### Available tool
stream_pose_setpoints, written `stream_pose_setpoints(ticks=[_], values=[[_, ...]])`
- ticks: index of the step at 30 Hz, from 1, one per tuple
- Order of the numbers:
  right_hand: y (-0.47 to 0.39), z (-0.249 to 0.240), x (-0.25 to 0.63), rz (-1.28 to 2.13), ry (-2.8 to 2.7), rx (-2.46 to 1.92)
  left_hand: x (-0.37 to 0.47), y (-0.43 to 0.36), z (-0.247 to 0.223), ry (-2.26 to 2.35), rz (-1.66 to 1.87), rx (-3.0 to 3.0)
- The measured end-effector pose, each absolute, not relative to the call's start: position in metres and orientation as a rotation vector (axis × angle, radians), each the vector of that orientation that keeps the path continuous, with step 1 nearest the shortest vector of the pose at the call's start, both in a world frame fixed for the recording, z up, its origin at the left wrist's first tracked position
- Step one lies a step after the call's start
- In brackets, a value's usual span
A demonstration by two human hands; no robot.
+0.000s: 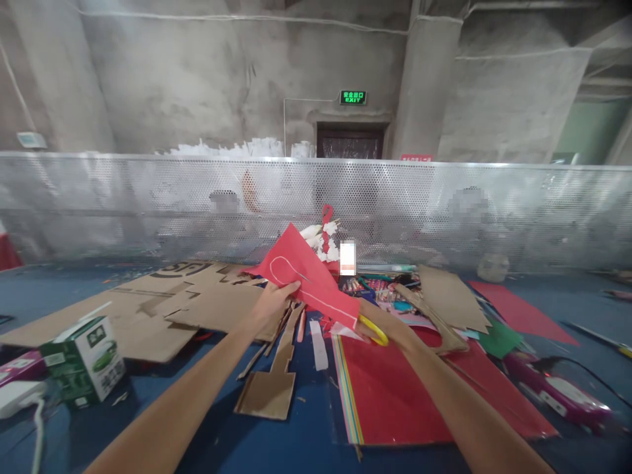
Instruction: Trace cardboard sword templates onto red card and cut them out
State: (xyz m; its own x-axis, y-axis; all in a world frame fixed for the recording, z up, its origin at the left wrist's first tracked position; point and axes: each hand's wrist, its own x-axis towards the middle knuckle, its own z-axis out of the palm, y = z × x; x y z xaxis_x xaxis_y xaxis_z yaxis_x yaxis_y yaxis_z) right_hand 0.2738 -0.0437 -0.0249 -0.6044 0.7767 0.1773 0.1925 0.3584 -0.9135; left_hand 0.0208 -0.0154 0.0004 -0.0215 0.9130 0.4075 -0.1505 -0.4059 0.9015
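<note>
Currently pinching red paper (316, 276) in left hand (272, 301), clasping yellow handle (379, 334) in right hand (380, 317); risking a crease through uneven pulling.

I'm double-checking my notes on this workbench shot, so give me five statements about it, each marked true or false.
1. The left hand holds red paper with a pale outline on it. True.
2. The handle at the right hand is blue. False: it is a yellow handle.
3. The green-and-white box stands on the person's right. False: it stands on the left.
4. The lit exit sign is above the doorway. True.
5. The tabletop is white. False: it is blue.
</note>
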Motion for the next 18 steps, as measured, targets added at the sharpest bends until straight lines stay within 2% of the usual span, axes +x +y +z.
stream_pose_setpoints(ticks=[8, 18], values=[[-0.050, -0.020, 0.273, 1.342, -1.936, -0.883, 0.026, -0.017, -0.002, 0.793, 1.547, 1.314], [-0.059, -0.014, 0.271, 1.232, -1.893, -1.036, 0.025, -0.012, -0.007, 0.751, 1.508, 1.292]])
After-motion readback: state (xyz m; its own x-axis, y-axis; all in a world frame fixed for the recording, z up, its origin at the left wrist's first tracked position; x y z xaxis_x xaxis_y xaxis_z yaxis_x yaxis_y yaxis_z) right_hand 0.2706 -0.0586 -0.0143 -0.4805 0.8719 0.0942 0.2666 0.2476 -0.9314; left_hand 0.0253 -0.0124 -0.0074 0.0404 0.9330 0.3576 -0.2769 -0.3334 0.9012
